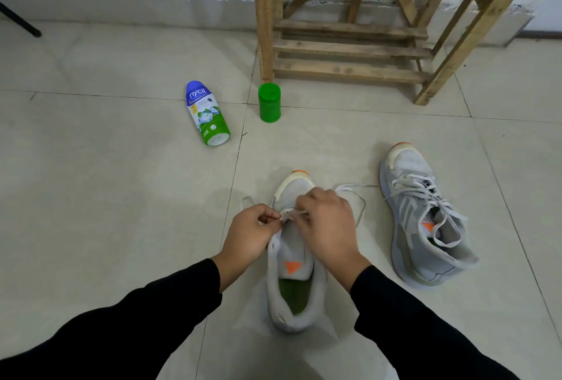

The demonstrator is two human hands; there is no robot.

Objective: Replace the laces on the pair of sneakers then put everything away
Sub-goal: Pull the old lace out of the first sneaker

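Powder bottle (206, 113): lying on the floor, left of and beyond my near sneaker (292, 288).
My left hand (248, 235): at that sneaker's left edge, fingers curled, pinching the white lace (349, 186).
Green jar (269, 102): upright, beyond the sneaker.
My right hand (328, 227): over its forefoot, fingers curled, pinching the same lace.
Wooden rack (349, 45): far beyond it.
Second sneaker (425, 221): right of it, laced, apart.
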